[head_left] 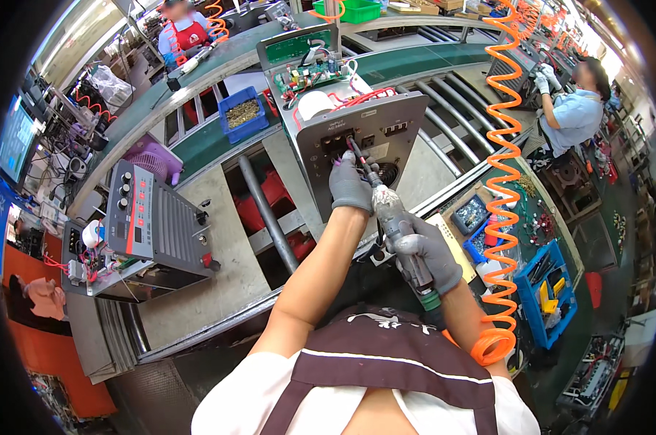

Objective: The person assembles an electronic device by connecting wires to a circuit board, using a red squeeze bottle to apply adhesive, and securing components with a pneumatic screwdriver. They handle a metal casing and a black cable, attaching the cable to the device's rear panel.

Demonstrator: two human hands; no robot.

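My right hand (431, 250), in a grey glove, is wrapped round a grey power screwdriver (391, 210) with a green rear end. Its narrow front end points up and away at the back panel (320, 163) of an uncased electrical machine. My left hand (349, 187), also gloved, is at that panel beside the tool's bit. Its fingers are pinched together close to the sockets, and what they hold is hidden. Behind the panel are a green circuit board (313, 76), red wires (364, 96) and a white cylinder (314, 106).
An orange coiled hose (503, 145) hangs at my right. A second machine (165, 217) stands left on the roller conveyor (266, 210). A blue bin of small fasteners (241, 114) lies beyond it. A blue tool tray (545, 293) is at right. Co-workers (575, 116) work farther off.
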